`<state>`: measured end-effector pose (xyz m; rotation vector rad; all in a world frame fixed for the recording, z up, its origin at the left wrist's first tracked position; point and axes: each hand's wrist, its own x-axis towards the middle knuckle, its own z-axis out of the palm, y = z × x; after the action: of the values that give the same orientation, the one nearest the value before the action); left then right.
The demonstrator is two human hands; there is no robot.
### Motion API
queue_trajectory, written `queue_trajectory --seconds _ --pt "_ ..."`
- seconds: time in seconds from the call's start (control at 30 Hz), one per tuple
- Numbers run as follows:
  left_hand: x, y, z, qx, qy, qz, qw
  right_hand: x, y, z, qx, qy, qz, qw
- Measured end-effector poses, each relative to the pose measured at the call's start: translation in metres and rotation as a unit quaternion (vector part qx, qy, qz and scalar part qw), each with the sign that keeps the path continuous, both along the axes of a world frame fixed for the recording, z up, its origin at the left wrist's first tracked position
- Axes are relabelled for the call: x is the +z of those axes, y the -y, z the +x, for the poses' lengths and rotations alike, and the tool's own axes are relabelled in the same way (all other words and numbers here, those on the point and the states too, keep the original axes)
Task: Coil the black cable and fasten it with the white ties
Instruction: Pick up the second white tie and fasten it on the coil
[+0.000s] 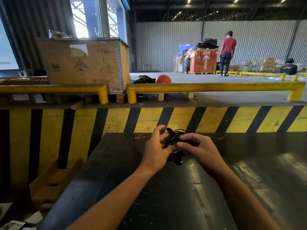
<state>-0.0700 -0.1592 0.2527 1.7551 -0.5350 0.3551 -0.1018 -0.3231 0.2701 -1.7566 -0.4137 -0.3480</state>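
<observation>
A bundle of coiled black cable point(174, 136) is held just above the far part of a dark table point(182, 188). My left hand point(156, 150) grips the coil from the left, thumb across its lower part and upper fingers spread. My right hand point(197, 146) pinches the coil from the right with thumb and forefinger. Loose cable ends and a plug point(177, 159) hang below the hands. A thin pale strand shows on the coil, but I cannot tell whether it is a white tie.
A yellow-and-black striped wall point(149, 118) rises right behind the table. Yellow guard rails point(207, 87) run above it. A cardboard box point(49, 181) sits on the floor to the left. A large crate point(83, 63) stands at the back left; a person point(226, 53) stands far off.
</observation>
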Motion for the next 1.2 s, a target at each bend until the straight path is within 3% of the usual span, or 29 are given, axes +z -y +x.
queue_trajectory --seconds 0.13,0.3,0.4,0.5,0.73,0.9,1.07,1.2 --pt "0.004 -0.003 -0.003 0.008 0.027 0.043 0.999 0.002 0.008 -0.003 0.039 -0.013 -0.051 0.998" --pt "0.006 -0.003 -0.01 -0.021 0.082 0.16 0.984 0.005 0.013 -0.006 -0.061 0.091 -0.203 0.973" --pt "0.01 -0.003 -0.015 -0.049 0.099 0.215 0.97 0.003 0.018 -0.006 -0.092 0.139 -0.217 0.962" --pt "0.014 -0.005 -0.015 -0.082 0.097 0.251 0.96 -0.003 0.019 -0.004 -0.093 0.149 -0.181 0.968" --pt "0.014 -0.007 -0.011 -0.135 0.062 0.275 0.95 -0.016 0.018 -0.004 -0.015 0.057 -0.045 0.997" --pt "0.004 -0.008 0.001 -0.169 -0.03 0.267 0.948 -0.025 0.017 0.0 -0.015 0.029 -0.005 0.999" --pt "-0.014 -0.015 0.013 -0.165 -0.168 0.152 0.96 -0.037 0.013 0.005 -0.076 0.0 0.069 0.995" --pt "-0.046 -0.025 0.018 -0.136 -0.275 0.072 0.949 -0.057 0.013 0.011 -0.103 -0.126 0.196 0.967"
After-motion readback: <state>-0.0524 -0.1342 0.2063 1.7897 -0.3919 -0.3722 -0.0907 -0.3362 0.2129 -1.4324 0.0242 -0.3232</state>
